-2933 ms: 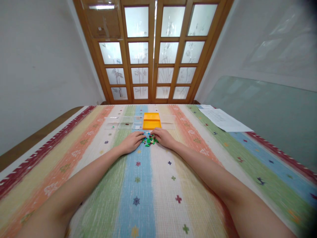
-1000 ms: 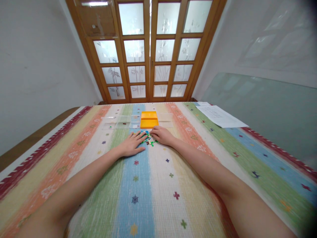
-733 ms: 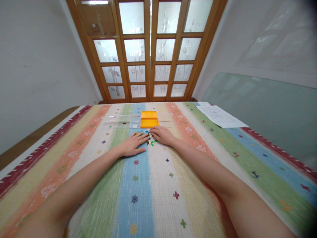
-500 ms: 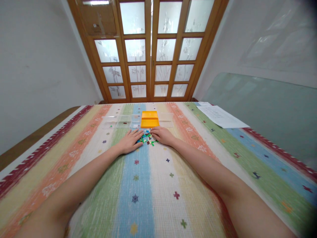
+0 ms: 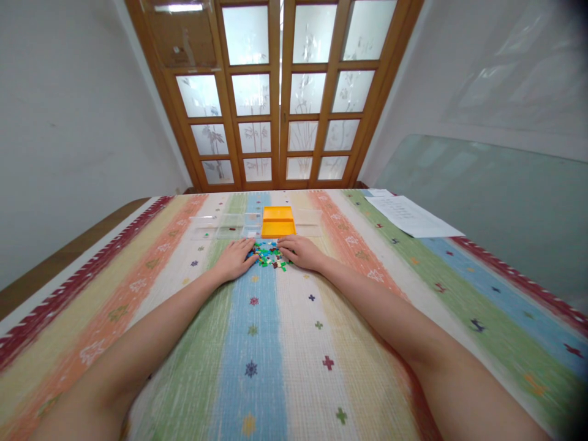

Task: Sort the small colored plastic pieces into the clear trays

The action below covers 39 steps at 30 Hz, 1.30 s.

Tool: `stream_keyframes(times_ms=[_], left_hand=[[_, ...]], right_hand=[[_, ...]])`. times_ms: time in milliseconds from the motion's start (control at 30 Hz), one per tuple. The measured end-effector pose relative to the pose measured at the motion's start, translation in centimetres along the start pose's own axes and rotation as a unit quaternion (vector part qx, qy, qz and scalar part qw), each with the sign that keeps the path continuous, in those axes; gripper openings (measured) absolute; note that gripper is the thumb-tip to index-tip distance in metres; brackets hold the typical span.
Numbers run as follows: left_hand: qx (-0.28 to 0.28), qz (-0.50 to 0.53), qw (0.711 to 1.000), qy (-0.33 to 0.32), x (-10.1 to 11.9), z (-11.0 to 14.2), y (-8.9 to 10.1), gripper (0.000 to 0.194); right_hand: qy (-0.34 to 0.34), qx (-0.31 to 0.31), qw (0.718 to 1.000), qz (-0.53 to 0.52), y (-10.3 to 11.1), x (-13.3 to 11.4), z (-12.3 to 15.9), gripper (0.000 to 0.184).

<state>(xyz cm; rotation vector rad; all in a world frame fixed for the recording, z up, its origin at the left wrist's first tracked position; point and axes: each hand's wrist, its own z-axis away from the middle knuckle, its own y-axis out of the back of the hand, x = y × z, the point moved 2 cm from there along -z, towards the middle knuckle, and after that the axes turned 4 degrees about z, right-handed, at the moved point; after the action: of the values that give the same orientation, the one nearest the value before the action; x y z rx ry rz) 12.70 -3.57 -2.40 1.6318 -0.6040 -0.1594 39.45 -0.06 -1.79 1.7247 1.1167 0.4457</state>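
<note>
A pile of small toy building bricks (image 5: 267, 252), green, blue, white, brown and yellow, lies spread on the striped tablecloth between my hands. My left hand (image 5: 235, 260) rests palm down at the pile's left edge, fingers stretched and thumb apart, touching the outer bricks. At the right edge lies my right hand (image 5: 301, 252), its fingers reaching loosely onto the bricks, slightly apart. I see nothing gripped in either hand. Just behind the pile stands a yellow two-part box (image 5: 278, 228), opened out flat.
Clear plastic boxes (image 5: 219, 224) stand left of the yellow box; one holds a green piece, another a brown one. Another clear box (image 5: 309, 223) is to its right. Printed paper sheets (image 5: 408, 215) lie at the table's right side. Glazed wooden doors (image 5: 281, 116) rise behind.
My left hand has slid left, uncovering more bricks on that side of the pile. The right hand has stayed nearly in place.
</note>
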Motion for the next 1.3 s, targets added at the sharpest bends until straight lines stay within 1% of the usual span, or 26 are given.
stream_keyframes(times_ms=[67, 200, 300, 400, 533, 667, 800, 933, 1033, 1200, 1300], left_hand=[[0.012, 0.001, 1.0, -0.004, -0.2, -0.1, 0.0, 0.066], [0.044, -0.004, 0.999, -0.022, -0.2, -0.3, 0.3, 0.057], [0.066, -0.004, 0.998, -0.023, 0.0, -0.3, 0.7, 0.049], [0.074, 0.01, 0.997, -0.025, 0.1, -0.3, 0.9, 0.045], [0.058, 0.049, 0.995, -0.067, 0.5, -0.2, 0.8, 0.047], [0.026, 0.056, 0.994, -0.096, 0.8, -0.1, 0.4, 0.055], [-0.005, 0.047, 0.994, -0.097, 0.8, 0.0, 0.2, 0.061], [-0.022, 0.044, 0.993, -0.103, 0.9, 0.1, 0.4, 0.062], [-0.034, 0.04, 0.993, -0.104, 1.1, 0.1, 0.5, 0.063], [-0.032, 0.041, 0.994, -0.101, 1.1, 0.1, 0.5, 0.063], [-0.029, 0.041, 0.994, -0.1, 1.1, 0.1, 0.4, 0.063]], right_hand=[[0.001, 0.003, 1.0, 0.008, 0.0, -0.2, -0.1, 0.031], [0.015, -0.018, 1.0, 0.003, 0.1, -0.5, -0.2, 0.032], [0.014, -0.011, 1.0, 0.003, 0.3, -0.5, -0.2, 0.032], [0.012, -0.008, 1.0, 0.014, 0.2, -0.3, -0.2, 0.032], [0.021, -0.018, 1.0, 0.002, -0.1, -0.1, -0.3, 0.032], [0.009, -0.001, 1.0, 0.009, -0.2, 0.0, -0.2, 0.032], [0.003, -0.006, 1.0, 0.017, -0.1, -0.1, -0.2, 0.03], [-0.013, -0.005, 1.0, 0.004, 0.3, -0.2, -0.2, 0.031], [-0.028, -0.004, 0.999, 0.016, 0.3, -0.1, -0.2, 0.031], [-0.054, -0.01, 0.998, 0.023, 0.1, 0.4, -0.2, 0.032], [-0.051, -0.01, 0.998, 0.018, 0.2, 0.5, -0.1, 0.032]])
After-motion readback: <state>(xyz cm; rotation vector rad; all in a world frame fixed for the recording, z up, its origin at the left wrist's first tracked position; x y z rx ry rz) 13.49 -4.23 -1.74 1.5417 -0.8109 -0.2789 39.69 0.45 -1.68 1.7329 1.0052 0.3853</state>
